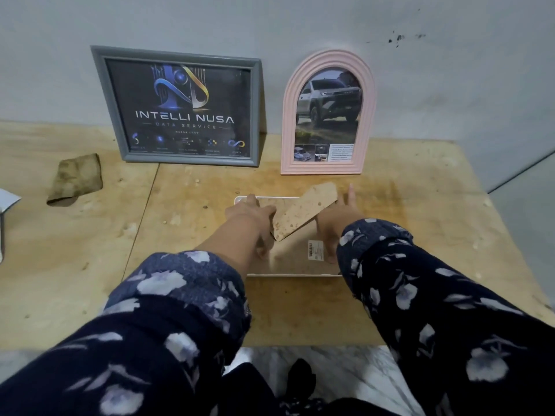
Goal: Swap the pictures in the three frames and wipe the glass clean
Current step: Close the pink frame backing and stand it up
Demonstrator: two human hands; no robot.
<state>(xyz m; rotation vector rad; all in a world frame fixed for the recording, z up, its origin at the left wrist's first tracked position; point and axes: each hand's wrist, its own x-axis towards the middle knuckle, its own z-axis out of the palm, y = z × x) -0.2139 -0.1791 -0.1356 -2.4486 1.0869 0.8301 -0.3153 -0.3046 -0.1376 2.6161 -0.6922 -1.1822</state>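
In the head view, a white flat picture frame lies face down in the middle of the picture on a light brown wooden table. Its brown speckled back board is up, and a small white sticker sits on the board near the right side. A brown cardboard stand flap sticks up from the back and tilts toward the upper right. The left hand rests on the frame's upper left part, with its fingers spread flat and touching the flap's left edge; it is pressing, not gripping. The right hand lies just under the flap's right side with one finger pointing up; I cannot tell if it holds the flap. Both arms wear dark blue sleeves with pale flowers. In the upper left stands a grey square frame with a dark logo poster, leaning on the grey wall. To its right, in the upper middle, stands a pink arch-shaped frame with a truck picture. At the left edge, a brown folded cloth lies on the table.
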